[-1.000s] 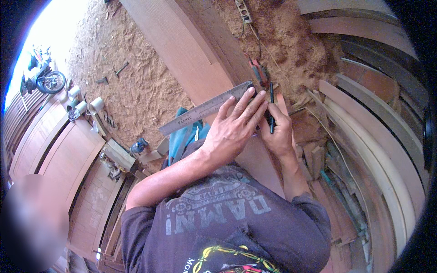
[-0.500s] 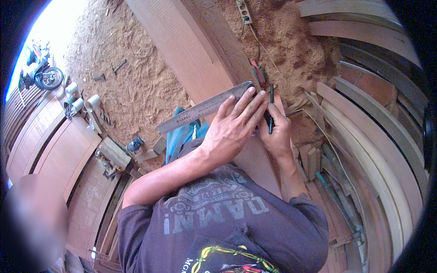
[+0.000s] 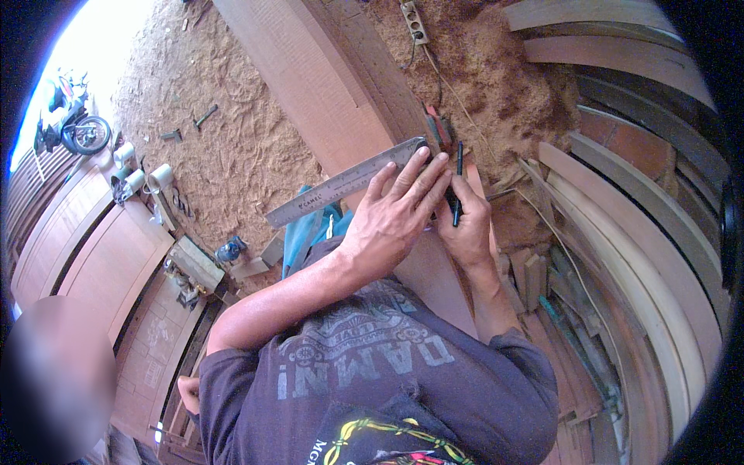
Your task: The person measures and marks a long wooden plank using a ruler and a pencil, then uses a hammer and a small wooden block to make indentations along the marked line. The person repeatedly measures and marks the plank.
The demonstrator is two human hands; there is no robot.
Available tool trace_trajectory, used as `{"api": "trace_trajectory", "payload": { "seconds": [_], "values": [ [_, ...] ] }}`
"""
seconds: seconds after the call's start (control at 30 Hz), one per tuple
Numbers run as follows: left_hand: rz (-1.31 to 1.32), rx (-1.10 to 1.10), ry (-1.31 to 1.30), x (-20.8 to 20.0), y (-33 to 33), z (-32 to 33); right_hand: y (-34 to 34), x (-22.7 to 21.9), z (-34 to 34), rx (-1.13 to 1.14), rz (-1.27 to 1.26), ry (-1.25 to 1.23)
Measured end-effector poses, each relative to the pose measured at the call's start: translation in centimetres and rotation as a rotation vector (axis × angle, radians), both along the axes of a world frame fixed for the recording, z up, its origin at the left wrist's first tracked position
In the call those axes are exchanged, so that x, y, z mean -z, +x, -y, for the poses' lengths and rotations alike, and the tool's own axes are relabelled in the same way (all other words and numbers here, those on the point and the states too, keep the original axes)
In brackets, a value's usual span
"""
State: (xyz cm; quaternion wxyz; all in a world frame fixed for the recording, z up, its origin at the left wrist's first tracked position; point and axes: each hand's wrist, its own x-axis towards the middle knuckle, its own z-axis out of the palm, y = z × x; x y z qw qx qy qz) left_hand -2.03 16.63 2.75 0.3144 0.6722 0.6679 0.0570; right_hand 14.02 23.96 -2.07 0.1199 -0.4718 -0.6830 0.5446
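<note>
Right across the reddish wooden beam [image 3: 318, 93] a steel ruler [image 3: 329, 195] is laid, slanted from near left to far right, its left end run out past the beam's edge above some teal cloth [image 3: 304, 240]. Over the ruler's right half the left hand [image 3: 394, 213] is spread — flat, fingers extended and slightly parted, the palm set on the near side of the metal and the fingertips brought over it close to its far right end. Nothing is seen to be gripped in that hand; the ruler is simply covered by the fingers.

Just to the right, the right hand [image 3: 469, 225] is curled closed around a slim black pen [image 3: 458, 184], which is pointed nearly straight from near to far, just beyond the ruler's right end. Whether the wood is touched by the pen cannot be told. The two hands are held close together, the left fingertips brought near the pen.

Farther off, beside the beam's right edge, a red-and-dark tool [image 3: 439, 128] is seen on the sawdust — and beyond it, a power strip [image 3: 415, 22] with its cord. On the sawdust to the far left, a hammer [image 3: 205, 116] is left lying.
</note>
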Motion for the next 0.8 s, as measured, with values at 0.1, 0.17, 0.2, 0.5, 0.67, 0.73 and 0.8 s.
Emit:
{"api": "trace_trajectory", "payload": {
  "seconds": [0.1, 0.17, 0.2, 0.5, 0.67, 0.73, 0.8],
  "values": [
    [-0.014, -0.008, 0.003, 0.0, 0.1, 0.1, 0.1, 0.1, 0.3, 0.014, -0.006, -0.003],
    [-0.009, -0.017, 0.009, 0.0, 0.1, 0.1, 0.2, 0.1, 0.5, 0.001, 0.005, -0.016],
    [-0.005, -0.025, 0.011, 0.0, 0.2, 0.1, 0.2, 0.1, 0.5, 0.007, 0.011, -0.015],
    [0.037, -0.036, 0.069, 0.1, -0.1, -0.5, 0.3, -2.9, -7.1, 0.105, -0.292, -0.234],
    [0.020, -0.038, 0.127, 0.8, 0.2, -0.4, -2.8, -5.0, -10.5, -0.249, -0.321, -0.255],
    [0.028, -0.032, 0.152, 1.1, 0.1, -0.4, -5.4, -4.4, -10.4, -0.351, -0.347, 0.029],
    [0.034, -0.025, 0.171, 1.4, 0.1, -0.4, -6.8, -3.9, -10.2, -0.443, -0.304, 0.112]
  ]
}}
